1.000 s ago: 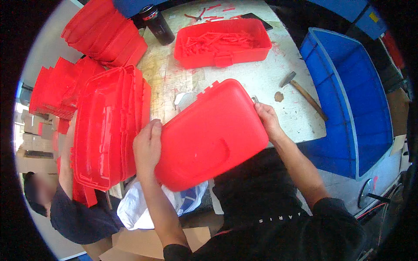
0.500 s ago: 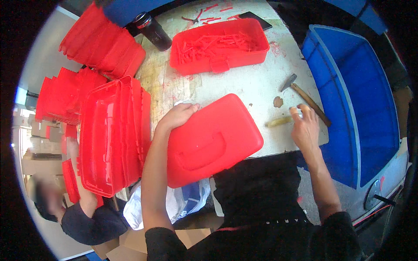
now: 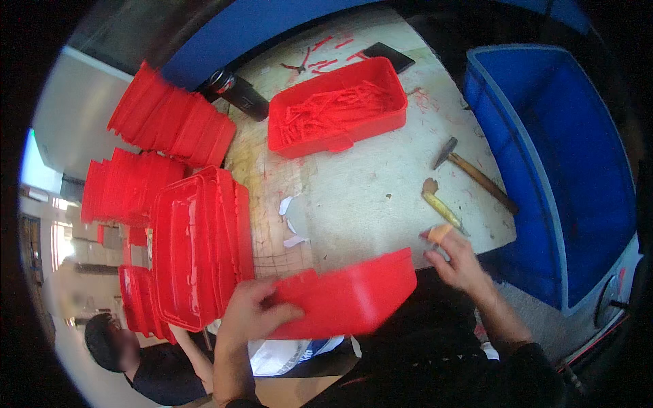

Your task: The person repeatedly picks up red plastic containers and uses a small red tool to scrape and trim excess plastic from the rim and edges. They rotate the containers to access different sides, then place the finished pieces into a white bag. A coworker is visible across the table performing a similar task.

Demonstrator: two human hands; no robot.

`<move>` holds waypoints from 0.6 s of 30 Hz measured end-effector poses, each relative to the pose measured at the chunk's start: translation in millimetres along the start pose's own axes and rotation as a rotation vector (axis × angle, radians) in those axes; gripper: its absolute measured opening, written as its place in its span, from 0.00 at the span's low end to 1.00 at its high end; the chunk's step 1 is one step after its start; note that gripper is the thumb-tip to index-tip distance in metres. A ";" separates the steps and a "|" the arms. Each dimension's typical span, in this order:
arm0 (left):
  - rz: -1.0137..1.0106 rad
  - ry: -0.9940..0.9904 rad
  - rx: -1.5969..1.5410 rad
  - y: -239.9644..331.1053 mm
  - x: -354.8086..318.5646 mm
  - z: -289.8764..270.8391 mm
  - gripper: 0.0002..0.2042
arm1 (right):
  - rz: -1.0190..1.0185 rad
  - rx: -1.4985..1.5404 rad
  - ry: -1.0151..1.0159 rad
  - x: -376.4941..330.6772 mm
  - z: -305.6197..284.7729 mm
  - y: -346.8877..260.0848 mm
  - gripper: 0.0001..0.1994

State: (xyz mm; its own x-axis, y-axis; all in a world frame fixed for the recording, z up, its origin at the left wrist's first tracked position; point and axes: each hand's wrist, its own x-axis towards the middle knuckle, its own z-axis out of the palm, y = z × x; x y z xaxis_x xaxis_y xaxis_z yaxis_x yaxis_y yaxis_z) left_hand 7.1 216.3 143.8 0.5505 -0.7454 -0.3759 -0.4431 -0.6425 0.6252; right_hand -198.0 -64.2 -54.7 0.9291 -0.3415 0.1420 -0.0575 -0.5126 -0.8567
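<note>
My left hand (image 3: pixel 255 309) grips a red plastic box lid (image 3: pixel 347 292) by its left end, thumb over the edge. The lid is tipped up in front of my body, beyond the table's near edge, and slightly blurred. My right hand (image 3: pixel 459 262) is just off the lid's right end, thumb and forefinger apart; tan tape wraps one finger. Close to it on the table lies a tool with a yellowish handle (image 3: pixel 442 207). Behind that is a hammer (image 3: pixel 479 180) with a wooden handle.
A red box (image 3: pixel 340 139) full of red plastic strips stands at the table's far side. Stacked red boxes (image 3: pixel 197 251) line the left. There are a black cup (image 3: pixel 238 95), pliers (image 3: pixel 299 66), a blue bin (image 3: pixel 517 170) at right and another person (image 3: pixel 146 360) lower left.
The lid has come toward me and tilted from showing its broad top to more edge-on. My right hand has left the yellowish-handled tool and moved nearer the lid. The view has shifted.
</note>
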 end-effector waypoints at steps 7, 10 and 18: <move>0.448 0.440 0.718 21.2 35.2 102.1 0.19 | -0.149 -0.913 -0.131 48.5 -31.1 42.7 0.08; 0.349 0.338 0.639 -18.1 76.6 156.5 0.12 | -0.062 -0.718 -0.103 87.1 -61.4 21.3 0.05; 0.545 0.070 0.401 -35.0 99.1 210.4 0.12 | -0.423 -0.713 -0.034 350.5 22.1 -3.8 0.08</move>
State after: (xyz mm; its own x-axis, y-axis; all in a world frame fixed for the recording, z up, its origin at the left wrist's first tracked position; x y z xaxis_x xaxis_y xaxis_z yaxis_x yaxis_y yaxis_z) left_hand -71.7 127.5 -59.3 0.2125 -0.9768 -0.0253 -0.8909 -0.2043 0.4057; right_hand 135.9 -164.5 -12.6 0.9340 0.0107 0.3570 0.0923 -0.9729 -0.2122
